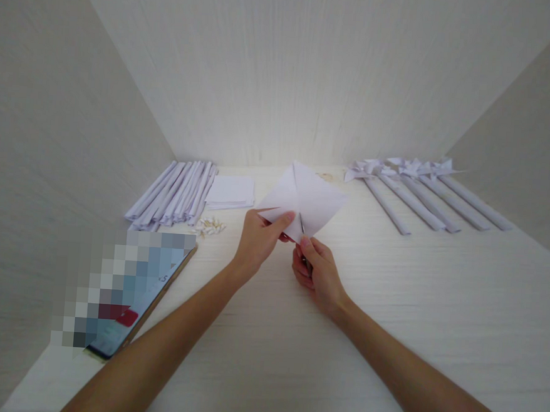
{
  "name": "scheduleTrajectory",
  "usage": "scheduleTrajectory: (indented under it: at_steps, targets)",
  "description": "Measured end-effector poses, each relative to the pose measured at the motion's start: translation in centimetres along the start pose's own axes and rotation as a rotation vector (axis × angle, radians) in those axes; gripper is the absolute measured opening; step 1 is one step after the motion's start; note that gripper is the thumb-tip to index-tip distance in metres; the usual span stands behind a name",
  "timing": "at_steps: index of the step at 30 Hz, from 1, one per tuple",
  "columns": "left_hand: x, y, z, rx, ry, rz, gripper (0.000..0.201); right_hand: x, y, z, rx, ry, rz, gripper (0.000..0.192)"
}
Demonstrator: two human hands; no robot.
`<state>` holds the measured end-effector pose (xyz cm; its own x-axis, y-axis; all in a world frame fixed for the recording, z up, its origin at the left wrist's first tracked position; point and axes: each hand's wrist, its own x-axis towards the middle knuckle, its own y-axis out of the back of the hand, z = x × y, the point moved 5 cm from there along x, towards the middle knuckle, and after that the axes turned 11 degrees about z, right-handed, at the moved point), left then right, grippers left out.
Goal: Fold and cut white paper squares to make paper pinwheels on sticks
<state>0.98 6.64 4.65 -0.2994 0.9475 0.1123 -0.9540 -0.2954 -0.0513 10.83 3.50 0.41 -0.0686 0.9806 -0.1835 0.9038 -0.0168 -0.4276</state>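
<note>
A square white sheet of paper (315,199) with crease lines is held up over the table, one corner toward me. My left hand (261,239) is closed on its left side, thumb on top and fingers beneath. My right hand (320,269) wraps around a pair of scissors (307,266) at the near corner. Their dark handle shows between the fingers, and a thin blade lies along the slit running from that corner toward the middle. The fingers hide most of the scissors.
Rolled paper sticks (176,193) lie piled at the back left, beside a stack of square paper (230,190) and small white-and-yellowish pieces (210,228). A partly pixelated phone (153,295) leans at the left wall. Several paper pinwheels on sticks (411,200) lie at the back right.
</note>
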Motion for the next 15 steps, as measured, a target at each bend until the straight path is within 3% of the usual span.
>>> scheduleTrajectory:
  at_steps: [15]
  targets:
    - [-0.04, 0.10, -0.17, 0.019, 0.012, 0.024, 0.022, 0.05, -0.08, 0.05, -0.014, -0.009, -0.006, 0.041]
